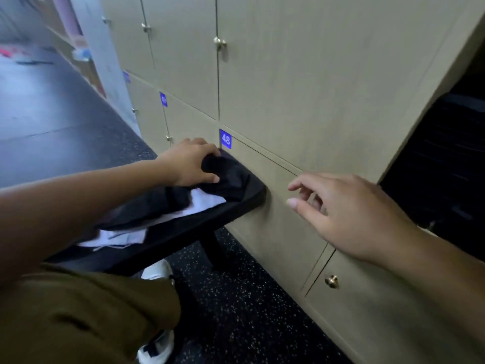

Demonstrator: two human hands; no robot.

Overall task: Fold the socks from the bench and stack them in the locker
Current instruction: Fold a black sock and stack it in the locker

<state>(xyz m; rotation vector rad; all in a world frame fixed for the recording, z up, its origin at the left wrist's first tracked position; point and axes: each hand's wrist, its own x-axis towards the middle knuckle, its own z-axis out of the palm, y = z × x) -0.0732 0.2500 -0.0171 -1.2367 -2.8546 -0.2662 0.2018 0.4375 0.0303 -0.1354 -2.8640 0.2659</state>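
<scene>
A: Black sock [225,177] sits bunched at the far end of the bench [236,208], right against locker 48 [275,206]. Left hand [193,164] grips it, fingers curled over the top. Other dark and white socks [157,206] lie just beside.

B: Risk?

A: Pulling it could drag neighbours off the bench edge onto the floor. One-handed grip, loose fabric.

B: Right hand?

A: Right hand [349,214] hovers apart from everything, fingers spread and relaxed, holding nothing. Left arm stretched forward.
</scene>
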